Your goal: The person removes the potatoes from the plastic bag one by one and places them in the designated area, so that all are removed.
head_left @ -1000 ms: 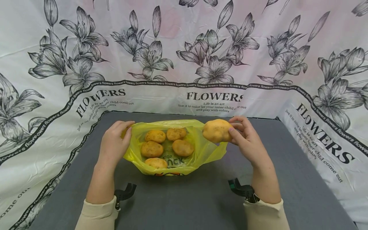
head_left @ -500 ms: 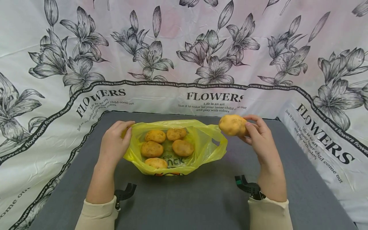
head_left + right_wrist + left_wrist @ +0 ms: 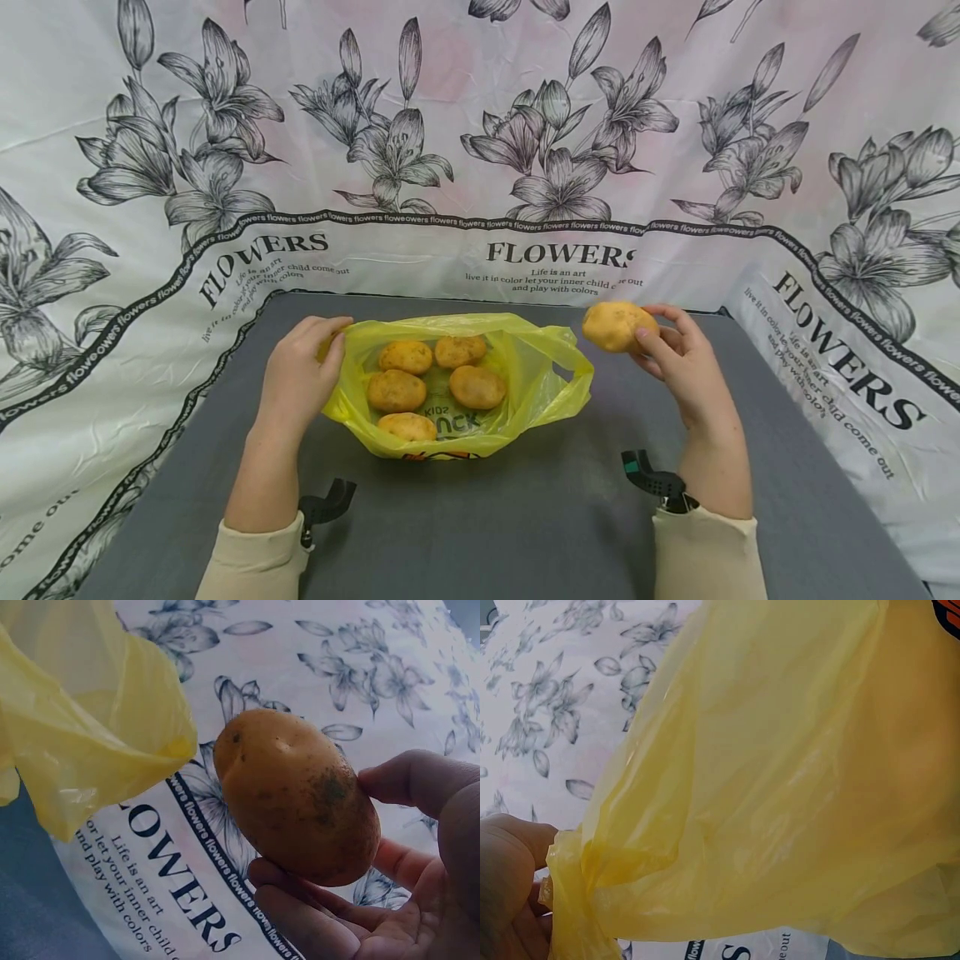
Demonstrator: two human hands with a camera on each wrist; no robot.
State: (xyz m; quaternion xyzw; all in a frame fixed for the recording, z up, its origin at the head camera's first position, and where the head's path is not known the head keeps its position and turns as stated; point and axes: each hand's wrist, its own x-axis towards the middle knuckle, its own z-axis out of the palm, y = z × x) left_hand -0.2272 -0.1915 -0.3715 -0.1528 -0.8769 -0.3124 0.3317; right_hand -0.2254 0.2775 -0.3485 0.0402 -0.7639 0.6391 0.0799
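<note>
A yellow plastic bag (image 3: 540, 367) stands open on the table, with several potatoes (image 3: 477, 387) lying inside on its bottom. At the bag's left edge, my left hand (image 3: 302, 367) grips the gathered plastic; the left wrist view shows the bag (image 3: 765, 787) stretching away from the fingers. To the right of the bag, my right hand (image 3: 686, 358) holds a single potato (image 3: 619, 326) in the air between thumb and fingers. Up close in the right wrist view, that potato (image 3: 292, 795) has dark, slightly green patches on its skin. It is apart from the bag's right handle.
Under the bag is a grey table (image 3: 480, 525). A white cloth (image 3: 562, 275) with printed flowers and lettering hangs behind the table and along both sides. Each wrist carries a black strap mount (image 3: 658, 482).
My right hand has moved right with the potato, from over the bag's right edge to beside it. The bag's right handle now shows uncovered. My left hand has stayed in place.
</note>
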